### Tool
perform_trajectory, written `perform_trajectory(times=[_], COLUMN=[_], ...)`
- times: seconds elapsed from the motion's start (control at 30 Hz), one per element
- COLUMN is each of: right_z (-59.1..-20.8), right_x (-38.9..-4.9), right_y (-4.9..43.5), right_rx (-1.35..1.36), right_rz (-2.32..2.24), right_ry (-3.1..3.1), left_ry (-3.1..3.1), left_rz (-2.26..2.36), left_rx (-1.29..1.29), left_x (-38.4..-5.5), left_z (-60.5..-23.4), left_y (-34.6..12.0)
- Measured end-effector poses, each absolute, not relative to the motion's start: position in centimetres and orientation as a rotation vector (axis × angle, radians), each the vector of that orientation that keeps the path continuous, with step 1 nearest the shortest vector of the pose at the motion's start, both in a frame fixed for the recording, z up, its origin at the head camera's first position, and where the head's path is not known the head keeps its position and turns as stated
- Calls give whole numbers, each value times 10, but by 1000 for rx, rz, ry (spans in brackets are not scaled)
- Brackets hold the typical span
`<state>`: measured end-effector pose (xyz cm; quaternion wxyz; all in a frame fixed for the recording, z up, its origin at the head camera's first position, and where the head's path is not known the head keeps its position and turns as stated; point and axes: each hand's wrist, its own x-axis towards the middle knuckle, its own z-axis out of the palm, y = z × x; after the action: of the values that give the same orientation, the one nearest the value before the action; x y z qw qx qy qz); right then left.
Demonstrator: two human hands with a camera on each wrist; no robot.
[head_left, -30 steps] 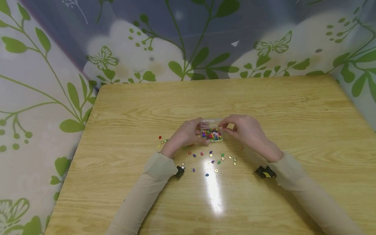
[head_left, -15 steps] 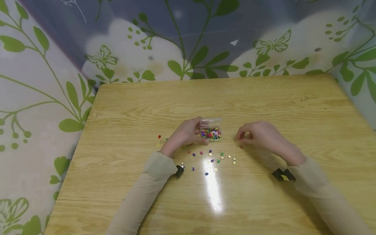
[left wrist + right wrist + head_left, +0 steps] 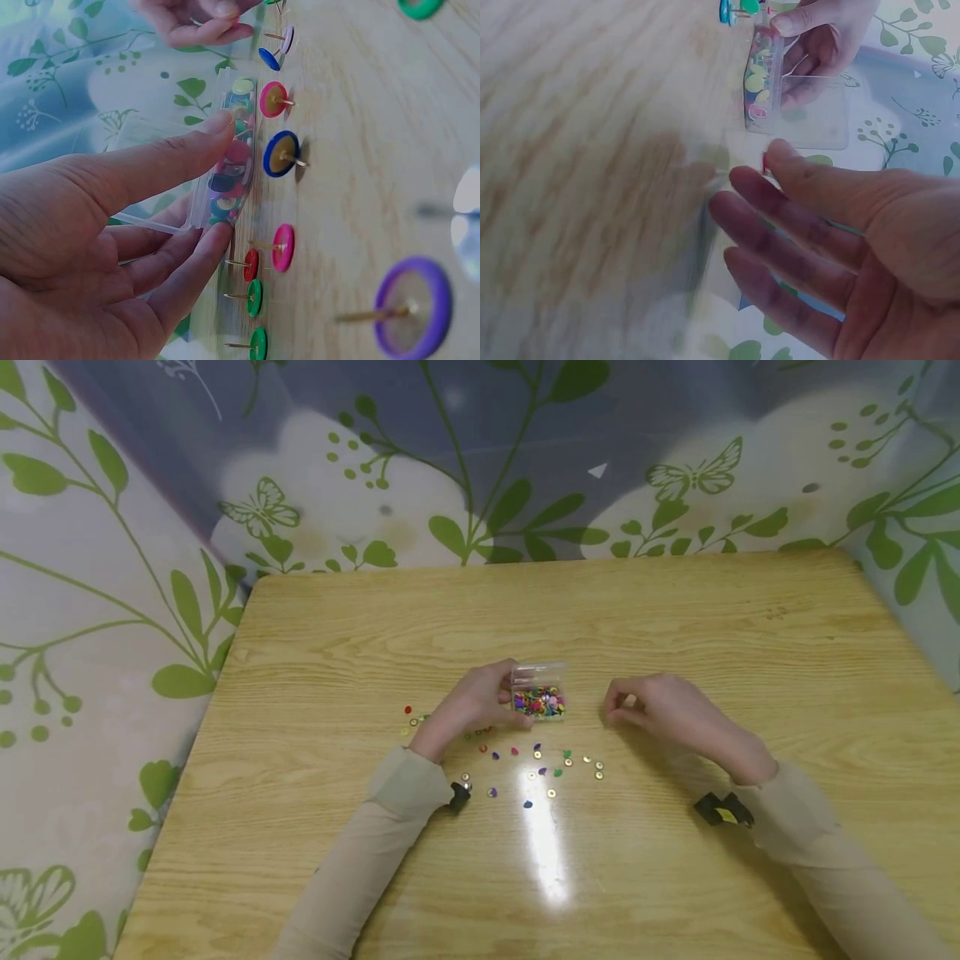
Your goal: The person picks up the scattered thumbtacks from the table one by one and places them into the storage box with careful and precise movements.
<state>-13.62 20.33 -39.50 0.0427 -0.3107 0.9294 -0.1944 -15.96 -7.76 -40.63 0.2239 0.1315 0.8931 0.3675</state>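
My left hand (image 3: 478,697) holds a clear plastic box (image 3: 538,670) by its left side, thumb at the front and fingers behind. The box's hinged lid (image 3: 817,120) stands open at the back, and colourful thumbtacks (image 3: 237,154) fill the box. To the right of the box, low over the table, my right hand (image 3: 663,710) pinches a red thumbtack (image 3: 765,162) between thumb and index finger. Most of that tack is hidden by the fingertips. Its other fingers are loosely bent.
Several loose thumbtacks lie on the wooden table (image 3: 337,635) in front of the box, among them a blue one (image 3: 528,804) and a purple one (image 3: 414,307). More lie left of the left wrist, including a red one (image 3: 408,710). A patterned wall (image 3: 525,460) borders the table.
My right hand has moved from the box's right edge out to the right and down to the table, and has picked up the red thumbtack there. The left hand has stayed on the box.
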Motion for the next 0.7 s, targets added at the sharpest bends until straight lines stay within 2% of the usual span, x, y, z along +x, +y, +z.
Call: perform_trajectory(times=[0.7], right_z=[-392], right_x=[-148], right_y=[158], right_rx=[-1126], right_rz=[-703], right_ry=[2899], left_ry=[2471], left_rz=[1022], left_rx=[363], left_x=[-159], left_z=[-405], left_y=[-77])
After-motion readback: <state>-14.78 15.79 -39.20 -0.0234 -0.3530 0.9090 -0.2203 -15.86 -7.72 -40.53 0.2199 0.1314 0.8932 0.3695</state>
